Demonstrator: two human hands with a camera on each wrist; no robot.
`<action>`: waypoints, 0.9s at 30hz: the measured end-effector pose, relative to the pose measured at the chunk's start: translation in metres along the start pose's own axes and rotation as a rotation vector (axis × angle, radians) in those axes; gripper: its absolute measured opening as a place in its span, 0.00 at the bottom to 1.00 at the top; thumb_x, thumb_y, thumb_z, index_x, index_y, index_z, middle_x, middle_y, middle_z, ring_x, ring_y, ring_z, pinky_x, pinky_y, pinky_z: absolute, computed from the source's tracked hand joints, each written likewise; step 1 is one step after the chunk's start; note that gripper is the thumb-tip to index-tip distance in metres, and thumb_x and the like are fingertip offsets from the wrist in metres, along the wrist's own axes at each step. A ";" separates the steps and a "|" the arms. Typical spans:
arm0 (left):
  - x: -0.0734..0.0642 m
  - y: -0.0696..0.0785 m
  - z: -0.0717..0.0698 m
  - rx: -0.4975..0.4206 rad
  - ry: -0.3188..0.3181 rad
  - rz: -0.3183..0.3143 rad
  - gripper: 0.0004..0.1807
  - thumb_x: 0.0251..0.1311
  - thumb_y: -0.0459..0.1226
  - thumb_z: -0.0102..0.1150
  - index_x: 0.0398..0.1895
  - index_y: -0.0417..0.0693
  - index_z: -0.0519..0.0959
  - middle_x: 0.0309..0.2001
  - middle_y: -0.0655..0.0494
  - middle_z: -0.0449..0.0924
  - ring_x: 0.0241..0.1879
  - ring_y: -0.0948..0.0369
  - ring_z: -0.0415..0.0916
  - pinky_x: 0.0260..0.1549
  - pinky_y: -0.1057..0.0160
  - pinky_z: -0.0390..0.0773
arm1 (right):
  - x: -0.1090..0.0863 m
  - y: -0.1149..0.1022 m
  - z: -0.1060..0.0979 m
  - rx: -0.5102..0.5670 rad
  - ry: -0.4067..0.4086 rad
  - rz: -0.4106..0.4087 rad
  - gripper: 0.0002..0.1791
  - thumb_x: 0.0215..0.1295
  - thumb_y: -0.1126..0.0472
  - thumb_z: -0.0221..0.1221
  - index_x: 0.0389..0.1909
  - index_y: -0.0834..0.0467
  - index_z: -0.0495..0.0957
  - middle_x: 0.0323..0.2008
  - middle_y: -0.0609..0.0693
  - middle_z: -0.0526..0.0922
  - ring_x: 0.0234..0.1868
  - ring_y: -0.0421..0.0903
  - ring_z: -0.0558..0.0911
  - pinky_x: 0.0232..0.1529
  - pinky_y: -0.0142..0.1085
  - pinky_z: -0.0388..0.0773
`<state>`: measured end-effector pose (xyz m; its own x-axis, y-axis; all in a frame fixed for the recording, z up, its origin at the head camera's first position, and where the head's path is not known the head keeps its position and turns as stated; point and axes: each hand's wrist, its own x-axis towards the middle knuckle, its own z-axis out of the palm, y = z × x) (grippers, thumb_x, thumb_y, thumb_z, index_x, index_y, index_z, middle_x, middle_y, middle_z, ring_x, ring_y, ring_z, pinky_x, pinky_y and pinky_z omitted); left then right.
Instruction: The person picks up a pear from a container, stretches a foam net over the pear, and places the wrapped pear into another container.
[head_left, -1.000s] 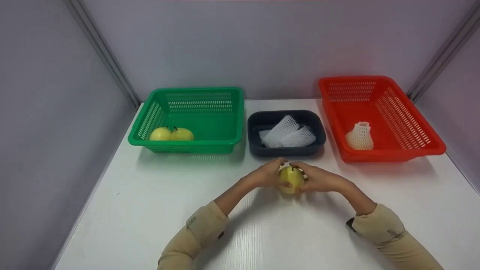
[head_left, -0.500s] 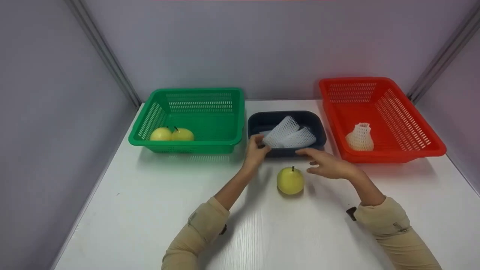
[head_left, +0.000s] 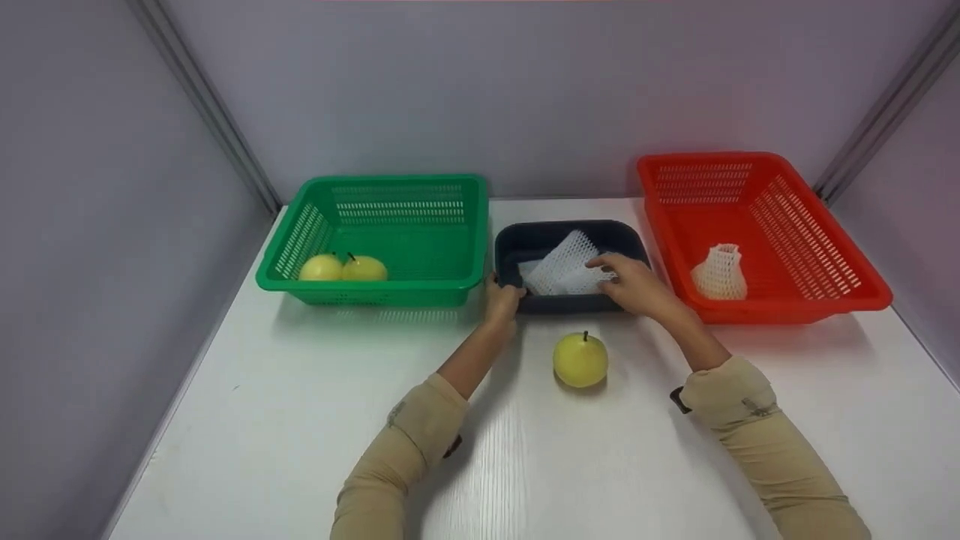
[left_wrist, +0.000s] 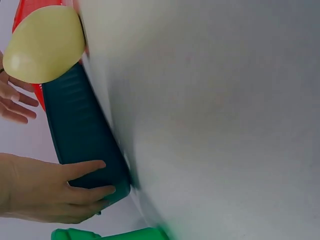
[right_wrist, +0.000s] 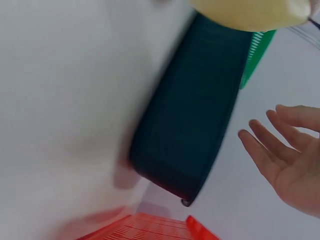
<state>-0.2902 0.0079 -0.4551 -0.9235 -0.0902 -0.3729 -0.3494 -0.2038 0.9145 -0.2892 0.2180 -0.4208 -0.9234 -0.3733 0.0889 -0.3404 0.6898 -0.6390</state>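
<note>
At its near left corner, my left hand (head_left: pixel 501 301) grips the dark plastic bin (head_left: pixel 574 304), thumb and fingers on either side of the corner in the left wrist view. Two white foam fruit nets (head_left: pixel 559 264) lie in that bin. Over its right half hovers my right hand (head_left: pixel 636 286), fingers apart and reaching toward the nets; the right wrist view shows them spread beside the rim with nothing held. One yellow-green pear (head_left: pixel 580 361) stands on the white table (head_left: pixel 555 465) in front of the bin, its stem up, with neither hand touching it.
Left of the bin stands a green basket (head_left: pixel 375 286) holding two yellow pears (head_left: pixel 364 268). A red basket (head_left: pixel 780 306) on the right contains a net-wrapped fruit (head_left: pixel 721 274). Grey panels (head_left: pixel 480 90) enclose the back and sides.
Both hands have let go of the pear, which stays on the table. The left hand has moved to the bin's left corner and grips it; the right has moved over the nets.
</note>
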 end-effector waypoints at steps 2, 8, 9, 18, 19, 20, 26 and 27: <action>0.001 -0.001 -0.001 0.004 -0.003 0.002 0.39 0.58 0.23 0.43 0.71 0.39 0.40 0.70 0.41 0.39 0.68 0.49 0.40 0.63 0.55 0.48 | 0.008 0.006 0.004 -0.015 0.017 0.021 0.18 0.61 0.73 0.51 0.53 0.66 0.71 0.55 0.65 0.70 0.53 0.62 0.71 0.53 0.53 0.66; 0.003 -0.003 -0.001 -0.009 -0.005 -0.018 0.39 0.58 0.22 0.41 0.71 0.39 0.39 0.70 0.41 0.38 0.68 0.50 0.39 0.63 0.56 0.47 | 0.029 0.026 0.013 -0.086 -0.004 0.066 0.19 0.60 0.72 0.51 0.54 0.67 0.71 0.57 0.66 0.68 0.59 0.61 0.64 0.60 0.52 0.56; 0.004 -0.003 -0.002 -0.020 -0.013 -0.025 0.39 0.58 0.22 0.41 0.71 0.40 0.39 0.70 0.42 0.37 0.68 0.50 0.38 0.63 0.57 0.47 | 0.031 0.028 0.014 -0.096 -0.002 0.067 0.20 0.59 0.73 0.51 0.54 0.67 0.71 0.56 0.66 0.68 0.59 0.60 0.64 0.60 0.52 0.56; 0.004 -0.002 -0.003 -0.065 -0.063 -0.078 0.40 0.62 0.24 0.41 0.71 0.42 0.34 0.71 0.46 0.32 0.68 0.52 0.32 0.63 0.57 0.45 | 0.038 0.043 0.021 -0.170 -0.035 0.015 0.23 0.55 0.76 0.46 0.54 0.71 0.70 0.52 0.68 0.72 0.56 0.62 0.67 0.58 0.51 0.59; 0.004 -0.002 -0.003 -0.064 -0.063 -0.076 0.40 0.62 0.24 0.41 0.71 0.42 0.34 0.71 0.46 0.32 0.68 0.52 0.32 0.63 0.57 0.45 | 0.038 0.044 0.021 -0.176 -0.038 0.011 0.22 0.55 0.76 0.46 0.53 0.71 0.71 0.51 0.67 0.72 0.55 0.62 0.68 0.57 0.51 0.60; 0.005 -0.003 -0.003 -0.064 -0.062 -0.074 0.40 0.62 0.24 0.41 0.71 0.42 0.34 0.71 0.46 0.32 0.68 0.52 0.32 0.63 0.57 0.45 | 0.038 0.044 0.021 -0.179 -0.038 0.012 0.21 0.55 0.76 0.47 0.52 0.71 0.72 0.49 0.68 0.73 0.53 0.62 0.69 0.56 0.51 0.62; 0.005 -0.002 -0.002 -0.064 -0.048 -0.083 0.40 0.62 0.24 0.42 0.71 0.42 0.34 0.71 0.45 0.32 0.69 0.52 0.32 0.63 0.57 0.44 | 0.037 0.043 0.020 -0.201 -0.026 0.028 0.14 0.55 0.72 0.51 0.42 0.67 0.78 0.39 0.63 0.70 0.45 0.60 0.67 0.47 0.51 0.65; 0.006 -0.002 -0.003 -0.061 -0.046 -0.085 0.40 0.62 0.24 0.42 0.71 0.42 0.34 0.71 0.45 0.32 0.69 0.52 0.32 0.63 0.57 0.44 | 0.037 0.042 0.019 -0.209 -0.025 0.027 0.13 0.55 0.71 0.52 0.41 0.67 0.78 0.39 0.63 0.70 0.45 0.60 0.68 0.48 0.51 0.65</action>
<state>-0.2941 0.0054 -0.4597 -0.8978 -0.0257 -0.4397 -0.4176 -0.2678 0.8683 -0.3344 0.2214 -0.4595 -0.9291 -0.3661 0.0531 -0.3470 0.8127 -0.4681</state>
